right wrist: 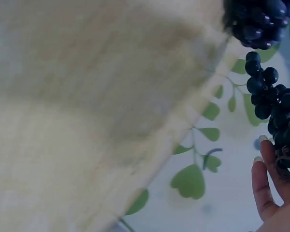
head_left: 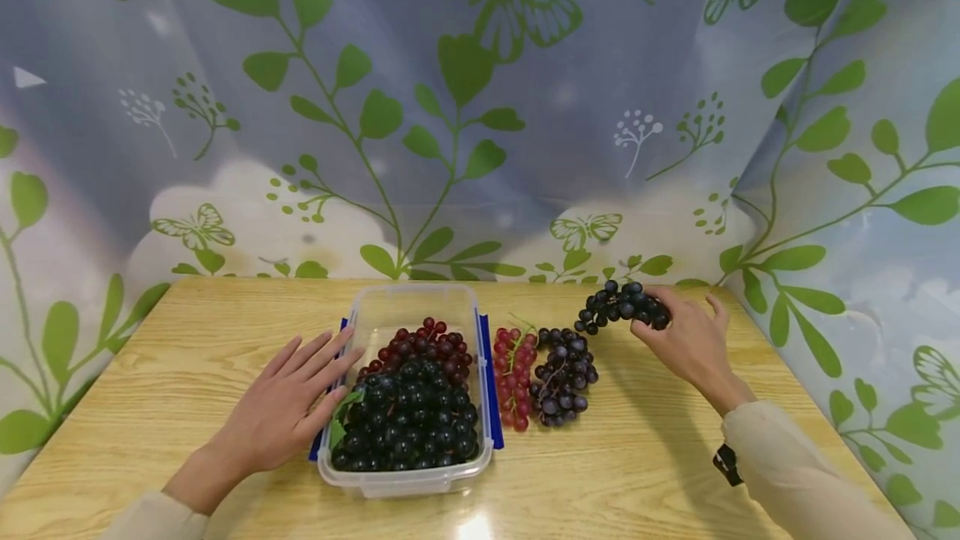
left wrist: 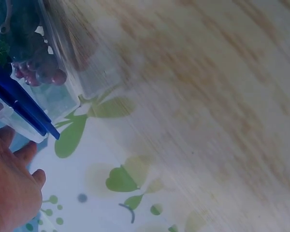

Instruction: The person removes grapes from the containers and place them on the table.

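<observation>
My right hand [head_left: 693, 340] grips one end of a small bunch of black grapes [head_left: 611, 307] above the table's back right; in the right wrist view the bunch [right wrist: 273, 99] hangs out past the fingers. Flat and with straight fingers, my left hand [head_left: 288, 398] rests at the left rim of a clear plastic container [head_left: 405, 486] with blue side clips. Inside it lie a large bunch of black grapes [head_left: 408, 423] in front and dark red grapes [head_left: 427, 348] behind. A green leaf [head_left: 345, 411] shows near the left fingers.
Right of the container, a bunch of red grapes [head_left: 515, 377] lies beside a bunch of dark purple grapes [head_left: 562, 377]. The wooden table [head_left: 225, 340] ends at the back against a curtain [head_left: 525, 148] printed with leaves and butterflies.
</observation>
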A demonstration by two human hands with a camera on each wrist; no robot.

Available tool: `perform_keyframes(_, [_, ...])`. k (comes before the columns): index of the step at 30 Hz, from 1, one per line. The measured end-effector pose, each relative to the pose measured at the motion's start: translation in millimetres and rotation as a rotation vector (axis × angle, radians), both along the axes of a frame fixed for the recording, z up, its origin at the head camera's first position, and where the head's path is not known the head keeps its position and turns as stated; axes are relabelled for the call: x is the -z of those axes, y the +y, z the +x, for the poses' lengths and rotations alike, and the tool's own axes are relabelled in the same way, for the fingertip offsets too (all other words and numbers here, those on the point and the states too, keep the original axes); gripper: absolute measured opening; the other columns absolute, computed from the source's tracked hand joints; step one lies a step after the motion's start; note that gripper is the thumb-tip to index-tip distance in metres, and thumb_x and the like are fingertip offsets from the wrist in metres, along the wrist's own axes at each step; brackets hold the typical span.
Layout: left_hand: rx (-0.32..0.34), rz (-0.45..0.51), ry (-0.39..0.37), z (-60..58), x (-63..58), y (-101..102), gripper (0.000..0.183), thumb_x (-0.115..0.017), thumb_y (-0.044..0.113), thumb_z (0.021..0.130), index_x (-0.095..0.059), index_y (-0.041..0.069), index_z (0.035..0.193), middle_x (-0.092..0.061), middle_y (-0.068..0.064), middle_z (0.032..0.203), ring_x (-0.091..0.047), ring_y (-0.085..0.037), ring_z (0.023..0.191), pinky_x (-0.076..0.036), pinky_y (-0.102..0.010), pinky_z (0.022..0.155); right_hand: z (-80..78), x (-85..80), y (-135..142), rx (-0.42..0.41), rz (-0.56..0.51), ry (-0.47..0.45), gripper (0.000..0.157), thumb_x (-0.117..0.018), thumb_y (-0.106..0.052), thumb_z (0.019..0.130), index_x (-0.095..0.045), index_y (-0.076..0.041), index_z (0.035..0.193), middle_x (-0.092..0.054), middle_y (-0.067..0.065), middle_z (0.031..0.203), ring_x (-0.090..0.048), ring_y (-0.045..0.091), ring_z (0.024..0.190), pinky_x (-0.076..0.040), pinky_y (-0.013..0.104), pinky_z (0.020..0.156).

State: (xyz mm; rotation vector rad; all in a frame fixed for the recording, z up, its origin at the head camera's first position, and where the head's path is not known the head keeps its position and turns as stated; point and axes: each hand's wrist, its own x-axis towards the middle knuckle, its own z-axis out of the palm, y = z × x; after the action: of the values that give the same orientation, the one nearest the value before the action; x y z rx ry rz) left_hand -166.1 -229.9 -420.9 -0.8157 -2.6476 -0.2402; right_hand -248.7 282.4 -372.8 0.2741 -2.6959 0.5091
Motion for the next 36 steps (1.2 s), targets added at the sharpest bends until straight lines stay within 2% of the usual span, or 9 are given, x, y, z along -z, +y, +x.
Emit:
perform_keyframes(4, [0.001,0.000,0.001,-0.4,0.2,0.3,0.047,-0.044,0.034,0.101,-0.044,0.019,0.146,-0.025,-0.001,0.156,-0.029,-0.030,0.138,-0.012,-0.046,0.113,8.6,8.5,9.8,0.034,0.034,-0.009,0.052,-0.069,-0.034,0.085,-0.057,-0.005,0.125,-0.062,0.008,0.065,-0.060,0.038,0.081,-0.012,0.064,0.103])
perform_keyframes(7, [0.003,0.000,0.004,-0.2,-0.1,0.7,0.047,-0.045,0.033,0.101,-0.045,0.018,0.145,-0.026,-0.002,0.156,-0.029,-0.030,0.138,-0.013,-0.046,0.113,16.0,13.3,13.3,0.046,0.077,-0.037,0.053,-0.070,-0.036,0.084,-0.057,-0.005,0.124,-0.060,0.005,0.062,-0.060,0.039,0.081,-0.014,0.064,0.103])
perform_keyframes(11, [0.001,-0.002,0.005,0.4,-0.9,0.9,0.047,-0.045,0.033,0.101,-0.045,0.017,0.145,-0.026,-0.002,0.155,-0.030,-0.030,0.137,-0.014,-0.047,0.112,26.5,18.2,12.0,0.048,0.137,-0.089,0.055,-0.069,-0.041,0.084,-0.057,-0.005,0.123,-0.066,0.014,0.070,-0.063,0.042,0.081,-0.024,0.063,0.102])
perform_keyframes(12, [0.000,-0.003,0.005,0.3,-0.8,0.9,0.047,-0.045,0.033,0.101,-0.045,0.017,0.145,-0.026,-0.002,0.156,-0.029,-0.030,0.138,-0.014,-0.046,0.113,29.2,18.9,11.0,0.045,0.151,-0.098,0.055,-0.069,-0.042,0.084,-0.057,-0.004,0.123,-0.065,0.013,0.068,-0.063,0.041,0.076,-0.027,0.062,0.101])
perform_keyframes(14, [-0.001,-0.003,0.004,0.2,-0.8,0.9,0.047,-0.045,0.033,0.101,-0.044,0.017,0.145,-0.026,-0.002,0.156,-0.029,-0.030,0.138,-0.014,-0.046,0.113,34.5,20.3,8.7,0.037,0.170,-0.125,0.056,-0.069,-0.042,0.084,-0.056,-0.003,0.122,-0.062,0.010,0.061,-0.063,0.039,0.071,-0.030,0.061,0.099])
perform_keyframes(19, [-0.008,-0.008,-0.006,-0.1,0.5,0.9,0.047,-0.044,0.033,0.101,-0.044,0.018,0.146,-0.025,-0.001,0.156,-0.028,-0.029,0.138,-0.013,-0.045,0.113,47.2,22.5,1.7,0.013,0.235,-0.230,0.060,-0.067,-0.044,0.085,-0.054,-0.001,0.126,-0.046,-0.006,0.045,-0.063,0.033,0.065,-0.030,0.061,0.100])
perform_keyframes(24, [-0.015,-0.005,-0.014,0.1,1.5,0.3,0.047,-0.043,0.034,0.102,-0.042,0.020,0.147,-0.025,0.000,0.156,-0.029,-0.029,0.138,-0.014,-0.045,0.113,55.6,28.3,-6.1,-0.033,0.280,-0.290,0.061,-0.067,-0.045,0.086,-0.055,-0.001,0.126,-0.047,-0.007,0.047,-0.063,0.031,0.070,-0.031,0.062,0.099])
perform_keyframes(29, [-0.016,-0.001,-0.019,0.7,1.7,0.2,0.048,-0.044,0.033,0.102,-0.040,0.022,0.148,-0.024,0.000,0.156,-0.025,-0.025,0.140,-0.014,-0.045,0.113,59.8,35.8,-12.4,-0.084,0.262,-0.327,0.056,-0.068,-0.042,0.085,-0.056,-0.004,0.126,-0.053,-0.008,0.055,-0.063,0.035,0.082,-0.027,0.064,0.101])
perform_keyframes(36, [-0.013,0.013,-0.020,1.1,0.5,1.7,0.046,-0.045,0.033,0.101,-0.045,0.018,0.145,-0.026,-0.001,0.156,-0.029,-0.027,0.138,-0.014,-0.045,0.113,61.5,42.3,-16.7,-0.133,0.224,-0.309,0.050,-0.071,-0.038,0.084,-0.057,-0.008,0.122,-0.061,-0.004,0.066,-0.062,0.037,0.090,-0.018,0.066,0.103])
